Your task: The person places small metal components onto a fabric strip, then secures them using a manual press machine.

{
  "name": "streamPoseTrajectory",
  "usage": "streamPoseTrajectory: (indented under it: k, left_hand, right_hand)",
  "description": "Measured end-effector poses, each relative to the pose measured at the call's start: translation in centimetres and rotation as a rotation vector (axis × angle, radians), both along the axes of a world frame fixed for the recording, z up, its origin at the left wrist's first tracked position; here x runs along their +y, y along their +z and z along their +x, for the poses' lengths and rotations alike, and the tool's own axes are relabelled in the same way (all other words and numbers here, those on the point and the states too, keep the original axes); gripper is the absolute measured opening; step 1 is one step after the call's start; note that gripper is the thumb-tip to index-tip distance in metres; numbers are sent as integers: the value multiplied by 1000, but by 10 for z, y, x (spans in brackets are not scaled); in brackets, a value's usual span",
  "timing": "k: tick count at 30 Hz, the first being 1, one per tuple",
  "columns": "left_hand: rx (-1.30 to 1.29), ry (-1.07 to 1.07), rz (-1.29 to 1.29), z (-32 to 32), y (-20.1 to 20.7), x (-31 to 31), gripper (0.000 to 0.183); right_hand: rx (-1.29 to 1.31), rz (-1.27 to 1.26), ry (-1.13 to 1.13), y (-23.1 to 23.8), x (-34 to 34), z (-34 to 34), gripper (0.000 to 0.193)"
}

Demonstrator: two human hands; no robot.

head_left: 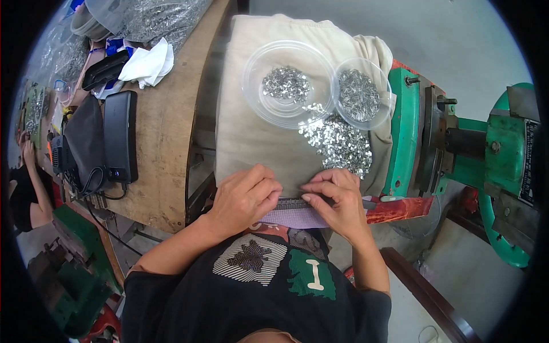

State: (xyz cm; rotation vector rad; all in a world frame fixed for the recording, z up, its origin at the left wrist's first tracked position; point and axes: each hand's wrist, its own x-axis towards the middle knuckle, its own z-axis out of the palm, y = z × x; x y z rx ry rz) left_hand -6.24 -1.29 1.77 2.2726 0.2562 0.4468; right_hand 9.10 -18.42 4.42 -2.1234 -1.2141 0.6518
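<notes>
My left hand is closed, its fingertips bent together at the left part of a narrow dark strip with small notches. Over the right part of that strip, my right hand has thumb and forefinger drawn close in a pinch. Anything between the fingers of either hand is too small to make out. Just beyond the right hand lies a loose pile of small shiny metal pieces on a beige cloth. A wide clear plastic bowl and a smaller clear bowl hold more small metal parts.
Green machinery borders the cloth on the right. To the left is a wooden table with a black power bank, a cable, white tissue and plastic bags. Another person's arm shows at far left.
</notes>
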Motion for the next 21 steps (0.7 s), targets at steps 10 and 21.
streamPoseTrajectory:
  k: [10, 21]
  left_hand:
    - [-180, 8, -47, 23, 5, -11, 18]
    - [-63, -311, 312, -20, -8, 1, 35]
  right_hand:
    - [468, 159, -242, -3, 12, 1, 12]
    - [6, -95, 31, 6, -8, 13, 10]
